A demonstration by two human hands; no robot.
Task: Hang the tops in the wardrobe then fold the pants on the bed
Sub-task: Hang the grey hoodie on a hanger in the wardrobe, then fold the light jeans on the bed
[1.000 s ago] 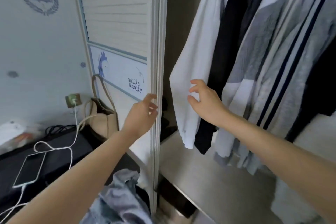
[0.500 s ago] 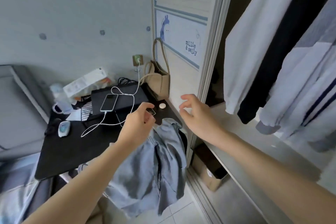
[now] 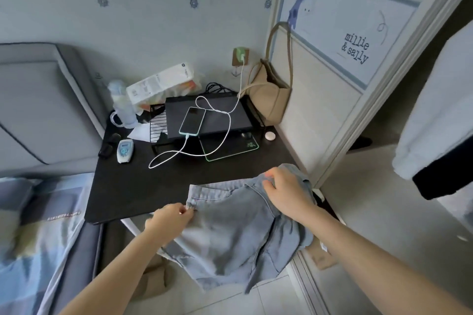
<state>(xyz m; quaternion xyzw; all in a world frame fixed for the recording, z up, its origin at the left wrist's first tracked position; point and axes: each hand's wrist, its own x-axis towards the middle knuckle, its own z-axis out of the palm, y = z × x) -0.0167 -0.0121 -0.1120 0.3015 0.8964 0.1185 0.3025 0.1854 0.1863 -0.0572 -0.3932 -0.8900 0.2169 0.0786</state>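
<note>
Denim shorts (image 3: 230, 233), pale blue, hang over the near edge of the black side table (image 3: 143, 186), their waistband lying on the tabletop and the legs dropping toward the tiled floor (image 3: 230, 299). From my feed I see my left hand (image 3: 169, 222) pinching the left end of the waistband between thumb and forefinger, the other fingers curled under. My right hand (image 3: 289, 197) is clenched on the right part of the waistband, fingers folded over a bunched ridge of denim at the table's corner. Both grips are closed on the cloth; I cannot tell how much fabric sits inside the right one. Farther back on the table a phone (image 3: 192, 120) lies face up on a black flat device (image 3: 207, 116), plugged into a white cable (image 3: 204, 151) that loops across the tabletop and runs up to a green charger (image 3: 240, 55) in the wall socket. A beige bag (image 3: 271, 100) hangs beside the wardrobe door (image 3: 340, 33), which carries the lettering "millie & sally". A clear water bottle (image 3: 122, 105) and a small white remote (image 3: 125, 150) sit at the table's left. To the left is the bed (image 3: 38, 225) with a blue patterned cover and a grey headboard (image 3: 38, 100). At the right edge, a white top (image 3: 435, 123) and a dark one (image 3: 445, 181) hang inside the wardrobe.
</note>
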